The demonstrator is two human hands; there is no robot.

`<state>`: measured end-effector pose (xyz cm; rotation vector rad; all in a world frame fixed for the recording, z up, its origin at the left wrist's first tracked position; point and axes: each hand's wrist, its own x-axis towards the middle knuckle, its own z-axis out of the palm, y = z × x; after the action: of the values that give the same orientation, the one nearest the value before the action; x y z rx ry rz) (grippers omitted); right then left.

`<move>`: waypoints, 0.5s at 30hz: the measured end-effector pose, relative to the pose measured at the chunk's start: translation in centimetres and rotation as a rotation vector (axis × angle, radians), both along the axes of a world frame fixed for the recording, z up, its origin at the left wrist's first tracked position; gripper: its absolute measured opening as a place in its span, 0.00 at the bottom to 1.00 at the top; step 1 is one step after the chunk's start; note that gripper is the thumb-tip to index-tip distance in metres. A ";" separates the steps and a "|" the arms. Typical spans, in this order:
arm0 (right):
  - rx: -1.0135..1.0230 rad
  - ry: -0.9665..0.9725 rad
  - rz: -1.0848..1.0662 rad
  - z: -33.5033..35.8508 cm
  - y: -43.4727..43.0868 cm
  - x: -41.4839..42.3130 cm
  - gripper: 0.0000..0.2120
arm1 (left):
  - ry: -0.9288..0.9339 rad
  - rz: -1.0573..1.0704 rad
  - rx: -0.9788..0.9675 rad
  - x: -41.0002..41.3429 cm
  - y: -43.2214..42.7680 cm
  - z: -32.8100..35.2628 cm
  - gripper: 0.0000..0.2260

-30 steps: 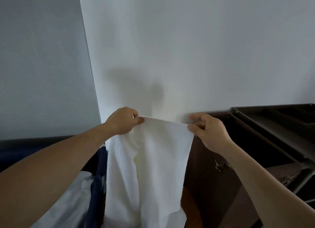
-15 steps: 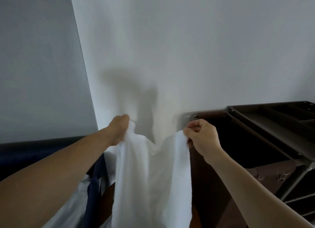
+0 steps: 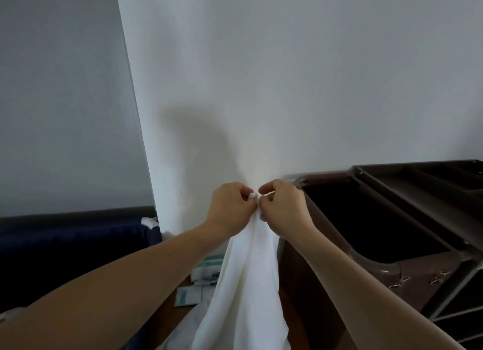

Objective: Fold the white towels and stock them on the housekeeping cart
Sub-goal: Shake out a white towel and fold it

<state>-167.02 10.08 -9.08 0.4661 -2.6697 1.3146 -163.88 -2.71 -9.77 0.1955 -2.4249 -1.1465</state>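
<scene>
The white towel [image 3: 251, 284] hangs in front of me, doubled lengthwise. My left hand [image 3: 231, 208] and right hand [image 3: 283, 206] touch, each pinching a top corner, which I judge lines up the edges for the first fold. The housekeeping cart [image 3: 376, 264] stands just to the right, its dark bag open. A navy bin [image 3: 78, 234] sits left and small packets [image 3: 193, 292] lie below. The wall [image 3: 287, 88] is close ahead.

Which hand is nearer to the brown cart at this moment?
Right. The right hand pinches the towel beside the corner of the cart; the left hand pinches it too, on the side away from the cart.
</scene>
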 end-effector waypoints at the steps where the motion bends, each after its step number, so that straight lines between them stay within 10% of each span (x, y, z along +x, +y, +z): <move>1: 0.004 -0.023 0.023 0.1 -0.2 0.1 0.13 | -0.007 0.001 -0.028 -0.1 0.1 0.0 0.06; 8: -0.148 -0.287 0.136 2.4 0.1 0.8 0.37 | -0.080 -0.147 -0.207 0.8 0.6 0.0 0.14; 15: 0.066 -0.140 0.276 3.6 0.6 1.9 0.42 | 0.000 -0.134 -0.227 1.1 -0.5 1.4 0.08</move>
<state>-165.10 10.73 -5.48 0.8043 -2.8507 1.3769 -162.75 -3.25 -8.41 -0.0387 -2.5768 -0.9137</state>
